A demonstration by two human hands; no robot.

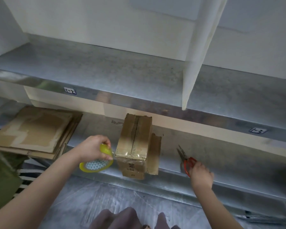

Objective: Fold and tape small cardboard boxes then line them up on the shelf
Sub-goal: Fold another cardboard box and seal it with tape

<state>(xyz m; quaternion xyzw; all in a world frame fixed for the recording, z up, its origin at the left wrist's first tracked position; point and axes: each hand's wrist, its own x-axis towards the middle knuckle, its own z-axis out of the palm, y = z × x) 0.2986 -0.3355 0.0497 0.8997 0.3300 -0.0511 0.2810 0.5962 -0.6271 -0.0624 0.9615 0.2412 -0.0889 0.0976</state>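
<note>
— Two hands are in view. What does the left hand (pixel 92 148) hold?
— It holds the tape roll (pixel 96 164), a yellowish clear roll with a blue patterned core. The fingers and the thumb are curled round its upper edge and pinch it. The roll is just beside the near left corner of the cardboard box (pixel 134 142), and its tape reaches that corner.
— And where is the box?
— It lies on the lower shelf (pixel 221 156), just right of the roll, with its long side pointing to the back. The top flaps are closed, with a seam along the middle, and shiny tape covers the near end. One loose flap (pixel 155 154) stands out on its right side.
— The right hand (pixel 201 174)?
— It is well apart from the box, further right on the same shelf. Its fingers are curled on the red handles of the scissors (pixel 186 160), which lie flat with the blades pointing away. The hand is blurred, so I cannot tell if the fingers go through the loops.
— Something else on this shelf?
— Yes, a stack of flat cardboard (pixel 36 133) at the left end. Above is the upper shelf (pixel 106 70), with a white divider (pixel 191 71) standing on it.
</note>
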